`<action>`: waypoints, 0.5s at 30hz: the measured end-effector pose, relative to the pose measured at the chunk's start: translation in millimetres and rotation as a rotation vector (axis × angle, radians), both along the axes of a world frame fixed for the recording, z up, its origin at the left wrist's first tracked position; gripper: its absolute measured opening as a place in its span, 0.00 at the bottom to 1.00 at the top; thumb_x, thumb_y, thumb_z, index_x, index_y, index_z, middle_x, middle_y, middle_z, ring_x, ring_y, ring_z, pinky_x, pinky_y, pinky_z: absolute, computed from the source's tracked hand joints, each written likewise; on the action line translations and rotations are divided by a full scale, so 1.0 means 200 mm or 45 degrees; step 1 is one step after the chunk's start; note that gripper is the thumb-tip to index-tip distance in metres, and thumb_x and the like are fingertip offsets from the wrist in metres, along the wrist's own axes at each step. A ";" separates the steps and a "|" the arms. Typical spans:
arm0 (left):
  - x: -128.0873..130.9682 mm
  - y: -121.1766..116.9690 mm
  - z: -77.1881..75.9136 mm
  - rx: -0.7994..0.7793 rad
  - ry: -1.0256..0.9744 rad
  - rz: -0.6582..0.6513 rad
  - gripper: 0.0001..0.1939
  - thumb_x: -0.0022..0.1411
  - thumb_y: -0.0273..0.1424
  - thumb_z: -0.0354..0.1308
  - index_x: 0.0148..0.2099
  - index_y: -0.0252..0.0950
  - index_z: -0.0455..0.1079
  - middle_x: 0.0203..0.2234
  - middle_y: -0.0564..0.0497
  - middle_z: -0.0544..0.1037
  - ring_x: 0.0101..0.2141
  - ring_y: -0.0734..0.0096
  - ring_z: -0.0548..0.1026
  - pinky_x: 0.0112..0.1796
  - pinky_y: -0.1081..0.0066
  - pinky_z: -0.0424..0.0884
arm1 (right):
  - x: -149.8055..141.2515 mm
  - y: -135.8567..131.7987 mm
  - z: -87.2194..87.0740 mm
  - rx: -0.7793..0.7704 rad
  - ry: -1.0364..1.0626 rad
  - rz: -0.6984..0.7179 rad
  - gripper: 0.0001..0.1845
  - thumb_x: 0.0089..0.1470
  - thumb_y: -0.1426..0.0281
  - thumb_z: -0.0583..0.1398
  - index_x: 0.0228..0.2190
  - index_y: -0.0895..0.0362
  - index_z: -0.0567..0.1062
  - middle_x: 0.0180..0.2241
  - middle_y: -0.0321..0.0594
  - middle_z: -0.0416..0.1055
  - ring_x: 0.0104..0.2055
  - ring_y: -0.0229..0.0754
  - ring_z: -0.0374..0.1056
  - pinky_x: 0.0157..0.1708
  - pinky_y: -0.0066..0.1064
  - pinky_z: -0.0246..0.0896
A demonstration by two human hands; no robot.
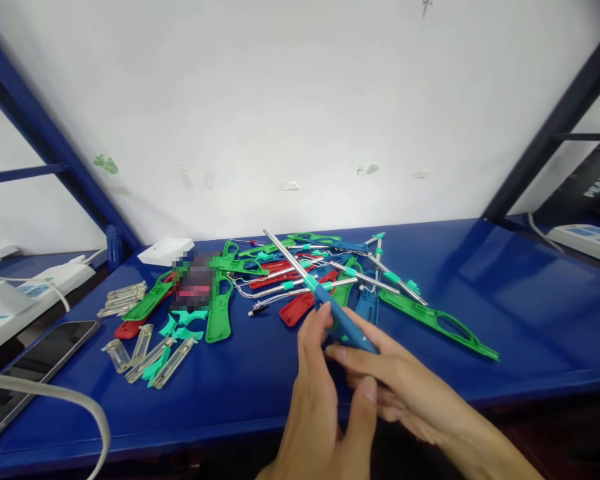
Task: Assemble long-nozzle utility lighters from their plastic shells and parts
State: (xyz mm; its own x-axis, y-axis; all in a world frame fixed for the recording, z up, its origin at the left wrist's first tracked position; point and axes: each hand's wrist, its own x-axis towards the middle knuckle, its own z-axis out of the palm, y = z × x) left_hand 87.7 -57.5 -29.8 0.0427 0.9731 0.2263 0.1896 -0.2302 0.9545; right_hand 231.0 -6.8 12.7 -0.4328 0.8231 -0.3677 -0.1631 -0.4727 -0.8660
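Above the table's front edge, both my hands are closed round a long-nosed lighter [347,327] with a blue handle and a thin metal tube that points up and to the left. My left hand [315,393] grips the handle from the left, near the base of the tube. My right hand [405,377] pinches the rear of the handle from the right, partly covering it. Just beyond lie several metal tubes [363,277] with teal pieces and thin white wires, mixed with red handle shells [297,308] and blue ones. A green handle shell [445,323] lies to the right.
Clear fuel tanks [173,363] and teal triggers [187,333] lie at the left of the blue table [260,400]. A phone [40,360], a white cable [80,400] and a power strip [45,283] are further left. A white box [165,251] stands near the wall.
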 end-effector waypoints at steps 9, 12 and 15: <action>-0.09 0.10 0.07 -0.176 -0.357 -0.213 0.25 0.82 0.37 0.57 0.75 0.54 0.60 0.65 0.47 0.74 0.57 0.55 0.81 0.60 0.53 0.78 | 0.01 0.00 0.00 0.001 0.045 0.030 0.47 0.62 0.28 0.57 0.64 0.49 0.75 0.24 0.27 0.63 0.18 0.29 0.44 0.16 0.21 0.38; -0.10 0.11 0.09 -0.211 -0.372 -0.244 0.23 0.82 0.37 0.58 0.73 0.55 0.63 0.62 0.49 0.76 0.56 0.56 0.80 0.61 0.52 0.78 | -0.01 -0.06 -0.01 0.115 -0.110 -0.043 0.43 0.66 0.31 0.57 0.67 0.45 0.73 0.23 0.27 0.60 0.22 0.34 0.51 0.20 0.22 0.43; -0.10 0.11 0.09 -0.169 -0.314 -0.179 0.18 0.81 0.35 0.58 0.68 0.54 0.66 0.53 0.52 0.80 0.51 0.61 0.81 0.57 0.59 0.79 | -0.02 -0.10 -0.03 0.260 -0.308 -0.084 0.42 0.69 0.31 0.54 0.70 0.42 0.72 0.29 0.33 0.66 0.26 0.39 0.59 0.22 0.27 0.52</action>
